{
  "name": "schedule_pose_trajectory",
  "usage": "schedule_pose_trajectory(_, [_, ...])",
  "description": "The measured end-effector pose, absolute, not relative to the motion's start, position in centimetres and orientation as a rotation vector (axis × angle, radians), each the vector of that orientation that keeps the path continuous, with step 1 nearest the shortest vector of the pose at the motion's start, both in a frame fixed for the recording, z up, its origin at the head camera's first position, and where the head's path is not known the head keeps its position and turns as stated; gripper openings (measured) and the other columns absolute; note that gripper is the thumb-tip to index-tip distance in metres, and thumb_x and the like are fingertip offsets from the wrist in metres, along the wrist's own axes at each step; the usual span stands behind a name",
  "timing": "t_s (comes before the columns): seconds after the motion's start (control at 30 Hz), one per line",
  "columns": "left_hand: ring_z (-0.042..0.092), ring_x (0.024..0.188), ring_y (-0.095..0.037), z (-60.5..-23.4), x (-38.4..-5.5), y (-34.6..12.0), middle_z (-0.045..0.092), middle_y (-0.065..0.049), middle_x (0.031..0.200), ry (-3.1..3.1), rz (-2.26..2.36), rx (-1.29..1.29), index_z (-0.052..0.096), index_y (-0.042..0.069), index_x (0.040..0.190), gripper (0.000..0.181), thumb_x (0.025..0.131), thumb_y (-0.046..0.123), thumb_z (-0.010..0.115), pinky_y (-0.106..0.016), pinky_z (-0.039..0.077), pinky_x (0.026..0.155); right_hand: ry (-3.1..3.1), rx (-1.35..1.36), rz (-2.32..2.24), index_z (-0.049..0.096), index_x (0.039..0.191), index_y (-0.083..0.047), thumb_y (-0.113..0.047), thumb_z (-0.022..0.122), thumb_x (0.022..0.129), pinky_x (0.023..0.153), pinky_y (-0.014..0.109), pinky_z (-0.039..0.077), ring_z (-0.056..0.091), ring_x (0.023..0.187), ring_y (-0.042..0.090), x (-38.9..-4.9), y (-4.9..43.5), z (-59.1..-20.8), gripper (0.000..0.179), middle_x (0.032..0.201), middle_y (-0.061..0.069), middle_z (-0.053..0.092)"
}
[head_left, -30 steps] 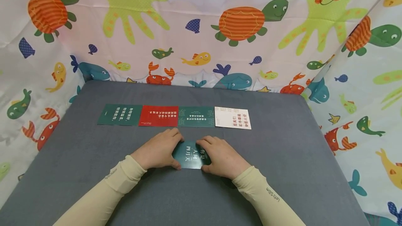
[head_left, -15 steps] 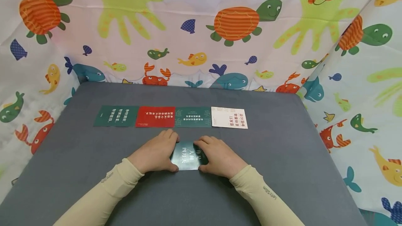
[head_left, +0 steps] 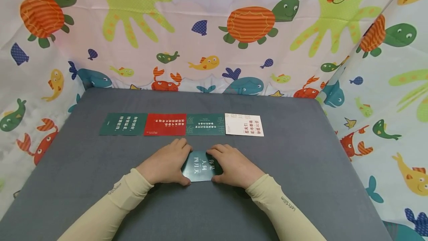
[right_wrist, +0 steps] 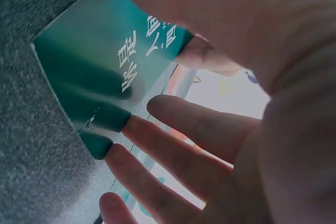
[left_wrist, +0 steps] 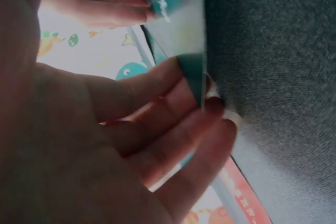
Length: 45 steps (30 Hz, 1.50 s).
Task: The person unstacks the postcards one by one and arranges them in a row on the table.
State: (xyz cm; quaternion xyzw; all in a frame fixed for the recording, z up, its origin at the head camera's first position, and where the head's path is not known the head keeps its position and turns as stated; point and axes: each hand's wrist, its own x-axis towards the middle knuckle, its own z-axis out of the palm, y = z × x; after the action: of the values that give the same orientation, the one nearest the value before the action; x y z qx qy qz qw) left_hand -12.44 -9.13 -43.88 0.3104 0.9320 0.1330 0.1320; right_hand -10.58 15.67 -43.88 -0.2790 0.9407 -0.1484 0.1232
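Observation:
A glossy dark green card with white lettering lies on the grey table between my two hands. My left hand holds its left end, thumb at the near edge and fingers at the far edge. At the right end, my right hand holds it the same way. In the left wrist view the card appears edge-on, with the fingertips against its corner. The right wrist view has the card's face tilted toward the camera, with fingertips along one edge and the thumb at the opposite one.
Beyond the hands, a row of cards lies side by side: a green card, a red card, a second green one and a white card. A curtain printed with sea animals hangs behind the table and along its sides.
The whole scene shifts slightly left in the head view between the first and second frames. Hands and card keep their places relative to the row; the glare on the card changes.

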Motion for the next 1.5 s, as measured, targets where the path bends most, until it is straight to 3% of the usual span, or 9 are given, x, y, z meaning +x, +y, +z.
schedule_pose_trajectory(0.33, [0.053, 0.1, -0.014, -44.2, -12.6, -9.0, 0.06, -0.003, 0.115, 2.732, 0.373, 0.968, 0.067, 0.004, 0.138, 0.085, 0.07, 0.045, 0.098, -0.034, 0.058, 0.082, 2.737, -0.807, -0.448, 0.06, 0.153, -0.011, -0.039, 0.096, 0.081, 0.121, 0.052, 0.047, 0.057, 0.139, 0.025, -10.7, 15.9, -44.1, 0.085, 0.152, 0.005, 0.061])
schedule_pose_trajectory(0.77, [0.059, 0.104, -0.017, -43.0, -13.7, -7.6, 0.064, -0.005, 0.124, 2.711, 0.365, 0.897, 0.066, 0.008, 0.143, 0.091, 0.069, 0.049, 0.099, -0.037, 0.06, 0.09, 2.775, -0.828, -0.491, 0.061, 0.152, -0.015, -0.035, 0.096, 0.079, 0.112, 0.047, 0.054, 0.062, 0.128, 0.024, -11.1, 17.0, -43.5, 0.084, 0.146, 0.004, 0.063])
schedule_pose_trajectory(1.03, [0.062, 0.107, -0.022, -40.5, -17.7, -0.2, 0.066, -0.008, 0.124, 2.747, 0.284, 1.089, 0.066, 0.006, 0.142, 0.089, 0.073, 0.053, 0.095, -0.046, 0.054, 0.11, 2.862, -0.599, -0.529, 0.055, 0.158, -0.017, -0.027, 0.095, 0.08, 0.117, 0.053, 0.05, 0.053, 0.139, 0.03, -12.9, 23.6, -41.4, 0.088, 0.153, 0.008, 0.057])
schedule_pose_trajectory(1.17, [0.064, 0.11, -0.024, -40.5, -20.3, 5.4, 0.065, -0.009, 0.124, 2.743, 0.265, 1.185, 0.065, 0.003, 0.143, 0.089, 0.077, 0.057, 0.092, -0.047, 0.048, 0.118, 2.898, -0.476, -0.428, 0.05, 0.161, -0.014, -0.022, 0.094, 0.082, 0.123, 0.062, 0.039, 0.045, 0.146, 0.037, -14.6, 28.3, -40.7, 0.09, 0.158, 0.014, 0.054])
schedule_pose_trajectory(1.3, [0.065, 0.119, -0.025, -41.3, -23.3, 10.2, 0.065, -0.009, 0.13, 2.759, 0.253, 1.188, 0.063, 0.004, 0.147, 0.092, 0.08, 0.061, 0.089, -0.046, 0.045, 0.122, 2.914, -0.393, -0.352, 0.044, 0.164, -0.012, -0.017, 0.091, 0.084, 0.122, 0.067, 0.026, 0.037, 0.151, 0.04, -17.1, 32.3, -40.6, 0.093, 0.163, 0.017, 0.05])
schedule_pose_trajectory(1.5, [0.06, 0.137, -0.025, -43.1, -26.6, 15.7, 0.063, -0.007, 0.147, 2.738, 0.248, 1.136, 0.057, 0.009, 0.154, 0.095, 0.083, 0.064, 0.086, -0.047, 0.042, 0.125, 2.887, -0.287, -0.283, 0.038, 0.168, -0.014, -0.016, 0.086, 0.087, 0.117, 0.068, 0.022, 0.032, 0.153, 0.042, -19.8, 36.7, -41.4, 0.094, 0.169, 0.016, 0.042])
